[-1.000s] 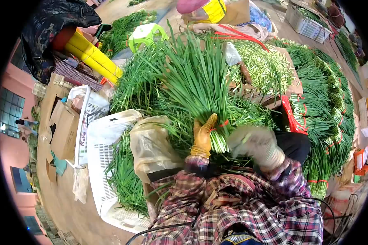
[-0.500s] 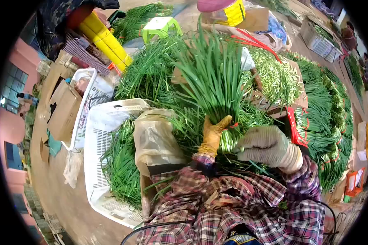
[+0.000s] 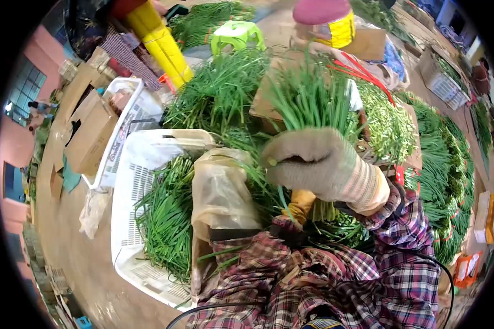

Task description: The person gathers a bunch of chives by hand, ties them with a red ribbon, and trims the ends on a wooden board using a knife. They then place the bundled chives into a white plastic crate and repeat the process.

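My left hand (image 3: 301, 206), in a yellow glove, is closed round the lower part of a bundle of long green stalks (image 3: 315, 104) with leaves pointing away from me. My right hand (image 3: 313, 162), in a grey knitted glove, is raised in front of the bundle and hides its middle and much of my left hand. Its fingers are curled round a thin green stalk, whose pale cut end shows between them. Below my hands, loose green leaves (image 3: 343, 233) lie close to my plaid sleeves.
White basket (image 3: 125, 205) with greens at left; second white basket (image 3: 111, 134) beyond it. A lime stool (image 3: 237, 34), yellow-wrapped post (image 3: 159, 44) and pink-topped seat (image 3: 321, 12) stand ahead. Pale cut stems (image 3: 387, 118) and tied bundles (image 3: 436, 148) lie right.
My right hand has moved left and up from the bundle's cut ends to in front of its middle. The bundle sits lower, and the view has shifted slightly.
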A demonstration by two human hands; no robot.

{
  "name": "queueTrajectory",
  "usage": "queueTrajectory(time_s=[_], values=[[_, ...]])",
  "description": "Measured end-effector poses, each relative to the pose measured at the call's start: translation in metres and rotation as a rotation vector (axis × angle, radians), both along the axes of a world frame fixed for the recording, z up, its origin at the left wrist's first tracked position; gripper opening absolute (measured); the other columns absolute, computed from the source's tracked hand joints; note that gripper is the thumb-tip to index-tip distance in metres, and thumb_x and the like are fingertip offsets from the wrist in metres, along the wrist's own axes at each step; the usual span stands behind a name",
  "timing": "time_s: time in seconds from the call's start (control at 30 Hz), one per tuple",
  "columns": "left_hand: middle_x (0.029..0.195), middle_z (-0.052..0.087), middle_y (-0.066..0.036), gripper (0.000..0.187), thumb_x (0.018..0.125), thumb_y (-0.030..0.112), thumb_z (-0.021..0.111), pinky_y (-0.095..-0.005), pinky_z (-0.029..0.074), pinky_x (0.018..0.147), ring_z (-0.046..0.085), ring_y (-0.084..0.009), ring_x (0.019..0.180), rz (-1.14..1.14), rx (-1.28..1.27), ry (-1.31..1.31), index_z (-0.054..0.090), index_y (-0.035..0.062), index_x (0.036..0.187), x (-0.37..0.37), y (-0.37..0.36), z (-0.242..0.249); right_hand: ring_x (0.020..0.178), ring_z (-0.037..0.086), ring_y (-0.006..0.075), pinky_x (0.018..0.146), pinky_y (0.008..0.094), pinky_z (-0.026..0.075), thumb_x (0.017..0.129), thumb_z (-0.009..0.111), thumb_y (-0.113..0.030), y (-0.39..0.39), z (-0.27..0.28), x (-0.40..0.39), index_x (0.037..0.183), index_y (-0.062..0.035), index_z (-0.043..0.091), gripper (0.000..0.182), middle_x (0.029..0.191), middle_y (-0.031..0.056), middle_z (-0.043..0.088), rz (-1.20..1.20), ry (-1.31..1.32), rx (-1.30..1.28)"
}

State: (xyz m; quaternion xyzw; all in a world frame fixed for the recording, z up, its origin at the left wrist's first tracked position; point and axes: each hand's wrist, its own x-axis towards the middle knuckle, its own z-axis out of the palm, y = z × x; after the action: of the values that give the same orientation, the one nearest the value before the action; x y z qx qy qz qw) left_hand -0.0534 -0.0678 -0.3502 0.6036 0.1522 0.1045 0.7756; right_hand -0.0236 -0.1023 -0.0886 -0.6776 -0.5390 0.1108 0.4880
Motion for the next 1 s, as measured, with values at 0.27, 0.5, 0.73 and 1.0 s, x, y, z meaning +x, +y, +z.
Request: queueTrajectory(time_s=[0.27,0.5,0.73,1.0], values=[[0.107,0.057,-0.011,0.087,0.068,0.011,0.080,-0.0245,0.050,0.075,0.058,-0.0154,0.088,-0.077,-0.464,-0.004,0.025,-0.0071,0.132,-0.011,-0.003,0.044,0.068,0.051,0.0103,0.061,0.0245,0.042,0.082,0.057,-0.008,0.092,0.027,0.079,0.090,-0.0061,0.063,0.011,0.075,0.0022,0.055,-0.454,-0.520,0.392],[0.121,0.048,-0.017,0.072,0.083,-0.002,0.060,-0.0308,0.048,0.086,0.053,-0.0229,0.105,-0.074,-0.969,0.173,0.015,0.0020,0.139,-0.006,-0.002,0.012,0.084,0.058,0.0116,0.076,0.0238,0.048,0.084,0.061,-0.007,-0.037,-0.113,0.037,0.102,-0.0016,0.062,0.019,0.093,0.0051,0.064,-0.441,0.376,0.011],[0.111,0.053,-0.017,0.056,0.078,0.012,0.070,-0.0306,0.048,0.078,0.057,-0.0209,0.091,0.061,0.050,-0.127,0.039,-0.0022,0.121,0.000,-0.018,0.000,0.079,0.062,0.0172,0.071,0.0267,0.050,0.081,0.064,-0.004,-0.067,-0.152,0.005,0.101,-0.0020,0.063,0.021,0.090,0.0100,0.064,-0.723,0.418,0.132],[0.116,0.046,-0.019,0.054,0.081,-0.013,0.053,-0.0423,0.052,0.084,0.053,-0.0278,0.101,-0.029,-0.501,-0.068,0.032,0.0040,0.127,-0.002,-0.025,0.023,0.091,0.055,0.0107,0.081,0.0225,0.046,0.083,0.061,0.002,-0.080,-0.165,0.034,0.121,-0.0017,0.052,0.039,0.102,0.0041,0.058,-0.685,0.405,0.114]])
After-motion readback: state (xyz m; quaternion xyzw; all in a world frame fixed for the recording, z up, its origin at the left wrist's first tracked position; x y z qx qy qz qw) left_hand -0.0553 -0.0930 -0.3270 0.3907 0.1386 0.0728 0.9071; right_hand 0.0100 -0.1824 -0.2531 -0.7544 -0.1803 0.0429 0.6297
